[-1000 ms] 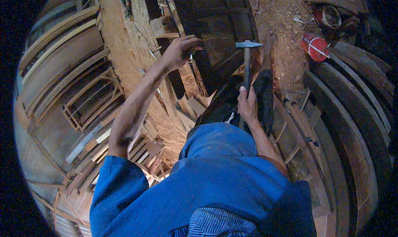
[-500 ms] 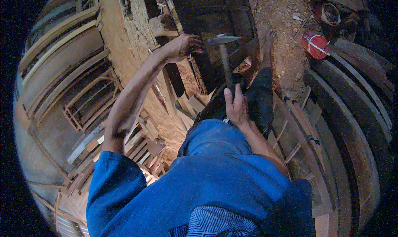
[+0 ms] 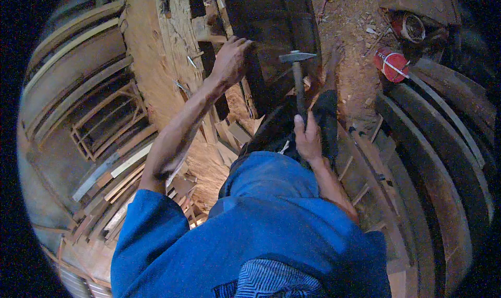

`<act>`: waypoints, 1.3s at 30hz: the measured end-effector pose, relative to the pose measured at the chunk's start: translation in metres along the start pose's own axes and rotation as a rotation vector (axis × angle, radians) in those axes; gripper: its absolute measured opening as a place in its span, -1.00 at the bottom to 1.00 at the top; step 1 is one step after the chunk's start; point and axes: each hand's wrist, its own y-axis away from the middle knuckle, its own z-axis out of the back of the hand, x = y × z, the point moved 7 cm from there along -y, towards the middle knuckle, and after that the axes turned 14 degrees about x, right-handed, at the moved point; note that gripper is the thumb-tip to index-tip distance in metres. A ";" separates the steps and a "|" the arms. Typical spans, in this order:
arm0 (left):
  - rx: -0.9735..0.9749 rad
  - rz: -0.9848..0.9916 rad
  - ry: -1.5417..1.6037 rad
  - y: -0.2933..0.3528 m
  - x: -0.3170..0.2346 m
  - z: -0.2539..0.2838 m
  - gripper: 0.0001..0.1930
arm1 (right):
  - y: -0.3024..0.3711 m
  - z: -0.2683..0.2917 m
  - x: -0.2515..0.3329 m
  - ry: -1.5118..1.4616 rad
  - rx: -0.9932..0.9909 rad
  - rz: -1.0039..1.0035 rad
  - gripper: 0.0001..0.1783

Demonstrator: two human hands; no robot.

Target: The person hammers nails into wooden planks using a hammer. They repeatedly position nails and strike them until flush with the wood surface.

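Note:
My right hand (image 3: 309,140) is closed round the wooden handle of a hammer (image 3: 298,79). The hammer stands out ahead of my lap, its metal head pointing away from me over a large dark panel (image 3: 274,24). Farther ahead and to the left, my left hand (image 3: 231,61) is at the panel's left edge. Its fingers are curled downward with the tips hidden, so what they hold cannot be made out. Just left of that hand stands a rough wooden beam (image 3: 180,42).
Wood offcuts (image 3: 237,134) lie below my left forearm. Wooden frames and boards (image 3: 112,126) lean at the left. On the right are a red container (image 3: 391,66) with a white strap, a bucket (image 3: 412,28) and long curved-looking boards (image 3: 436,157). Wood chips litter the ground (image 3: 349,32).
My right hand and the hammer have shifted slightly right and nearer me. My left hand has turned, its back now more toward view, and lies along the panel edge.

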 end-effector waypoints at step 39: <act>0.249 0.424 -0.074 0.042 0.042 -0.036 -0.71 | 0.020 0.063 -0.037 -0.397 0.051 -0.295 -0.73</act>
